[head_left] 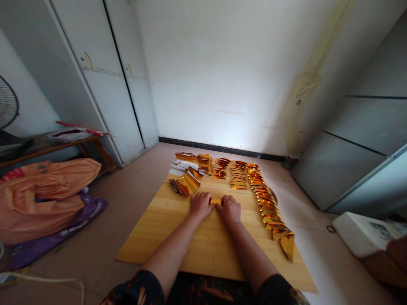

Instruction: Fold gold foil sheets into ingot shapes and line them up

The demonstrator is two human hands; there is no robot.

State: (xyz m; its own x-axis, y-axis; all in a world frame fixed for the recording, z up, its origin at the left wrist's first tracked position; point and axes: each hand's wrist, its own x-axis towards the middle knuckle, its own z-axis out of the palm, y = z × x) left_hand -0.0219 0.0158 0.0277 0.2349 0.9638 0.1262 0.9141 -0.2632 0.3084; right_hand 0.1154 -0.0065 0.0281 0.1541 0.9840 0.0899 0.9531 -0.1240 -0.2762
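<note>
Between my two hands, low over the middle of the wooden board (178, 228), is a small piece of gold foil paper (216, 201). My left hand (201, 204) closes on its left end, and my right hand (230, 207) closes on its right end. Just beyond my left hand lies a curled stack of gold foil sheets (187, 183). A long overlapping row of folded gold foil pieces (265, 203) runs down the board's right side. Shorter rows of folded pieces (239, 174) stand along the far edge. My fingertips partly hide the held piece.
White rolled paper (184, 165) lies at the board's far left corner. An orange cloth bag (47, 195) and a purple bag (60, 233) rest on the floor at left. Cabinets (95, 76) stand behind them. A white box (362, 233) sits at right.
</note>
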